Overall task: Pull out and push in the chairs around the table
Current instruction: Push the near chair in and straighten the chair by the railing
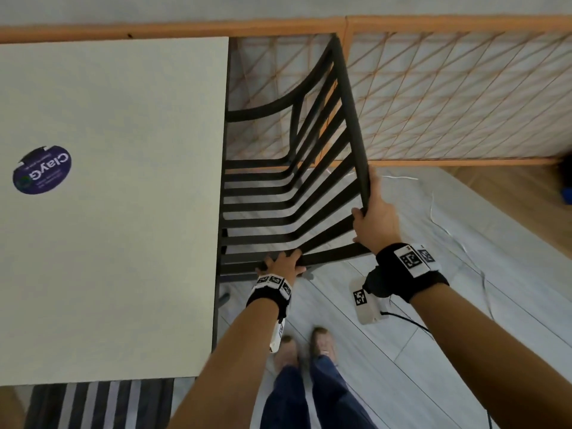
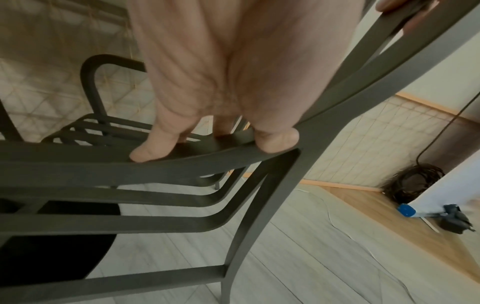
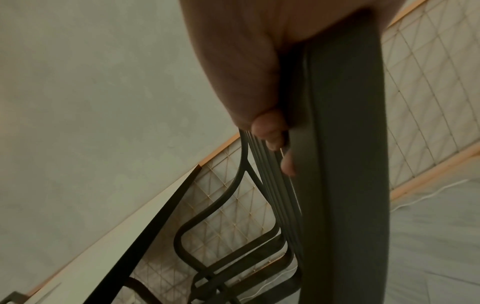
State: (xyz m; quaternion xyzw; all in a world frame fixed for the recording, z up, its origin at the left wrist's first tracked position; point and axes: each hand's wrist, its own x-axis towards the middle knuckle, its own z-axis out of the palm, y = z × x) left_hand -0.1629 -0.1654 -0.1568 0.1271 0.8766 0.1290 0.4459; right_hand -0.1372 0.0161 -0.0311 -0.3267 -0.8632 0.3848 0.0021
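Note:
A black slatted chair (image 1: 278, 205) stands at the right side of the white table (image 1: 123, 212), its seat partly under the tabletop. My left hand (image 1: 283, 263) grips the near armrest; in the left wrist view its fingers (image 2: 155, 144) curl over that flat bar of the chair (image 2: 103, 164). My right hand (image 1: 370, 212) grips the top rail of the backrest, thumb on the far side. The right wrist view shows the right hand's fingertips (image 3: 270, 131) wrapped round the dark rail (image 3: 342, 164).
A wood-framed lattice screen (image 1: 448, 97) runs close behind the chair. A white cable (image 1: 442, 224) lies on the grey plank floor. Another striped chair (image 1: 102, 404) sits at the table's near edge. My feet (image 1: 306, 345) stand beside the table corner. A black cable coil (image 2: 413, 181) lies by the wall.

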